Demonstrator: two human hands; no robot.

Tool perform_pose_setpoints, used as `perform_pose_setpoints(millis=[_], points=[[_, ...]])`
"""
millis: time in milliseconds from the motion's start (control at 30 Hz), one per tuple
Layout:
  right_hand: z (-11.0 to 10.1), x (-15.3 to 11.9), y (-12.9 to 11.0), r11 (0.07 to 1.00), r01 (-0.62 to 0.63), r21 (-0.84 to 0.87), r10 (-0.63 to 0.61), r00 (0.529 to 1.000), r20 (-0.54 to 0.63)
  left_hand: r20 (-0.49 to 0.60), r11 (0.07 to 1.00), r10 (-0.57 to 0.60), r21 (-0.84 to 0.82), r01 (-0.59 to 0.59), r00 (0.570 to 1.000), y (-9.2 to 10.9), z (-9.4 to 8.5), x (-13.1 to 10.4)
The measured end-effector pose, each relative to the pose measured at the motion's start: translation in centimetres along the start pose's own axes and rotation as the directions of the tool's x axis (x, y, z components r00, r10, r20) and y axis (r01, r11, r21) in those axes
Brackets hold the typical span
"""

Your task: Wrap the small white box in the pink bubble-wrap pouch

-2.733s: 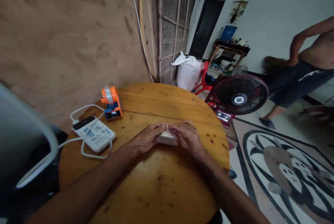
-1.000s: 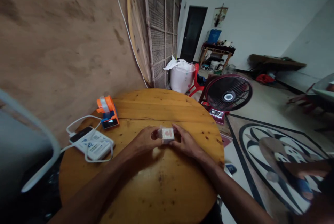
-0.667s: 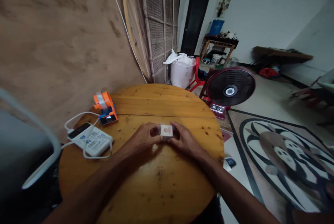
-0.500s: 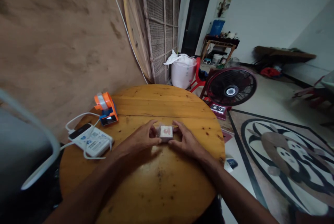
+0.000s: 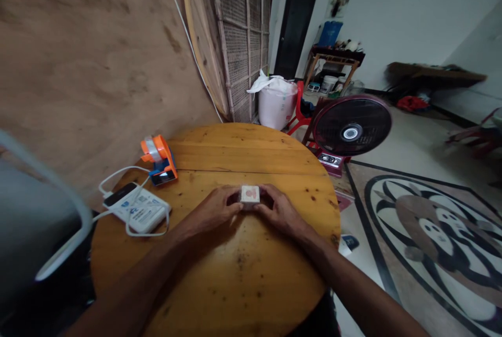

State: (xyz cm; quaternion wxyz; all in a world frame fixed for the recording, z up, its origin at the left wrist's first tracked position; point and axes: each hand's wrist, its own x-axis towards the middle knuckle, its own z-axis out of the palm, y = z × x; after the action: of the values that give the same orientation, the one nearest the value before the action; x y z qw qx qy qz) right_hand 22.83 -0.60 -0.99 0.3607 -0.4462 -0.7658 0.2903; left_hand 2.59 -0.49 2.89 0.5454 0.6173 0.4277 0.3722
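A small box-shaped block (image 5: 250,195), whitish with a reddish print on its top face, sits on the round wooden table (image 5: 239,253) between my hands. My left hand (image 5: 219,203) grips its left side, thumb at the near corner and fingers curled behind. From the opposite side my right hand (image 5: 278,206) closes on it the same way, thumb low at the near right corner. Its far side is hidden by my fingertips, and the print is too small to read.
A white power bank (image 5: 147,216) with a looping cable lies at the left, near an orange and blue device (image 5: 160,161). Beyond the table's right edge stands a dark red fan (image 5: 353,125). A white sack (image 5: 276,104) and a red chair (image 5: 301,112) are behind the table.
Both hands have closed in on the block; the gaps between fingers and its sides are gone. A clear film seen at its left no longer shows. The view has shifted slightly.
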Motion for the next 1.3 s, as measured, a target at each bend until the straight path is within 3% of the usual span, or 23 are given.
perform_pose_setpoints(millis=[133, 233, 367, 533, 800, 1000, 1300], points=[[-0.2, -0.4, 0.0, 1.000, -0.014, -0.022, 0.013, 1.000, -0.013, 0.076, 0.937, 0.048, 0.342, -0.071, 0.996, -0.9, -1.2, 0.1], [-0.5, -0.6, 0.0, 0.997, 0.005, -0.071, -0.008, 0.999, -0.039, 0.031, 0.871, 0.048, 0.488, -0.057, 0.998, -1.6, -2.0, 0.3], [-0.4, -0.7, 0.0, 0.993, -0.008, -0.115, 0.001, 0.998, -0.063, -0.022, 0.857, 0.069, 0.512, -0.048, 0.997, -1.8, -2.2, 0.3], [0.1, -0.4, 0.0, 0.990, -0.018, -0.142, 0.005, 0.996, -0.092, 0.080, 0.852, 0.049, 0.517, -0.084, 0.996, -0.9, -2.0, 0.1], [0.2, -0.1, -0.5, 0.987, 0.021, -0.156, -0.029, 0.998, -0.049, 0.114, 0.857, 0.034, 0.508, -0.088, 0.993, 0.0, -1.2, -0.3], [0.4, -0.5, -0.3, 0.982, -0.051, -0.181, 0.036, 0.996, -0.083, 0.096, 0.799, -0.026, 0.600, -0.037, 0.995, -0.5, -1.4, -0.2], [-0.5, -0.6, -1.3, 0.996, 0.072, -0.053, -0.078, 0.990, -0.119, -0.003, 0.736, 0.025, 0.677, -0.016, 1.000, -0.3, -1.6, -0.1]])
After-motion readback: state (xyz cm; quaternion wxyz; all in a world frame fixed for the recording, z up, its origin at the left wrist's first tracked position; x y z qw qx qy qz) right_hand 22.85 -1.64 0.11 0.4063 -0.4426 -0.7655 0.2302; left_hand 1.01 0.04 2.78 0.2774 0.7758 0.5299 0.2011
